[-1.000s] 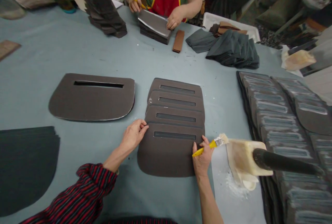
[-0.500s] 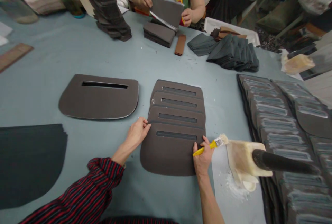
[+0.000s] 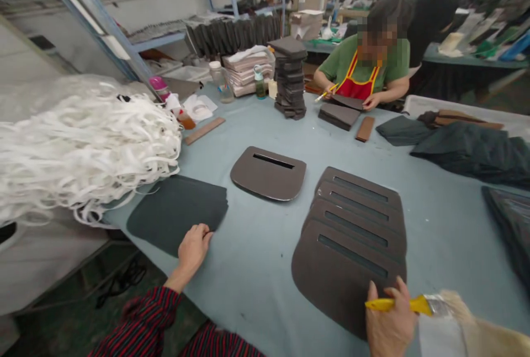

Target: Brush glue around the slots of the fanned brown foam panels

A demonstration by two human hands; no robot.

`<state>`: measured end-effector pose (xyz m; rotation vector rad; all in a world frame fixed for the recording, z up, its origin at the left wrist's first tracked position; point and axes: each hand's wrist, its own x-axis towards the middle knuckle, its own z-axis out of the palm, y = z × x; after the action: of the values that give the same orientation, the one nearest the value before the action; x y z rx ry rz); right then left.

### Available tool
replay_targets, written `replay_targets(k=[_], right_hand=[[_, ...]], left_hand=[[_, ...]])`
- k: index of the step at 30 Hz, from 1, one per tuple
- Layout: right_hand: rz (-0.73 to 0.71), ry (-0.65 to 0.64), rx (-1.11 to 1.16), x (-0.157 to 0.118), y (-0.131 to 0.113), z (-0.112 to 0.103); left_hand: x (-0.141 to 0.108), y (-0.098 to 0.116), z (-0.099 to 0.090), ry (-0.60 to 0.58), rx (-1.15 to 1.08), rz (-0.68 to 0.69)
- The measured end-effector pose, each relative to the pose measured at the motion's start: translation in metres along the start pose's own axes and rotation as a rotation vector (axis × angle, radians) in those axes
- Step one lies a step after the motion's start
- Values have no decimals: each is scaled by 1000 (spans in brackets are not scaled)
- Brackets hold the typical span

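Lying at 8 o'clock on the surface [image 3: 252, 285]: dark green sheets [image 3: 178, 208] | left hand [image 3: 192, 249] at their 4 o'clock edge, fingers curled, pinching or not cannot be told | right hand [image 3: 390, 324] at 4 o'clock, fingers clamped on yellow brush [image 3: 421, 304], by overlapping slotted panels [image 3: 339, 271] | single slotted panel [image 3: 265, 177] near centre | white strips [image 3: 86, 147], 9 o'clock

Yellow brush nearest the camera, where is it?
Head view, lower right: the yellow brush is in the right hand, by the near right edge of the slotted panels, bristles pointing right.
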<state>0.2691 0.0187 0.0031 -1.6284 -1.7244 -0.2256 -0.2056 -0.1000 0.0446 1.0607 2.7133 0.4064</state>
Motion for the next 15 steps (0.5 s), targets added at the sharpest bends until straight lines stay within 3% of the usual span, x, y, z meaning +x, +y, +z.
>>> replay_targets(k=[2,4,7,9,12,13,14,15], right_hand=[[-36,-23,92,-4,-39,-1],[-74,-70,232,-11,-82,0],[-132,-188,429,-31,-145,1],[-166,-327,527,-48,-180,0],[-171,-503,544,-71,-209,-3],[-162,-542,505,-77,-212,-2],[-154,-572,451,-82,-212,-2],[-146,-593,388,-86,-210,-1]], left_hand=[[3,-24,-6,-88,-68,27],[-1,-27,-3,-145,-144,57],[-22,-2,11,-260,-275,125],[-46,24,20,-408,-411,192],[-77,50,25,-665,-596,344],[-83,51,25,-656,-589,379],[-85,48,24,-575,-527,389],[-83,40,24,-421,-424,365]])
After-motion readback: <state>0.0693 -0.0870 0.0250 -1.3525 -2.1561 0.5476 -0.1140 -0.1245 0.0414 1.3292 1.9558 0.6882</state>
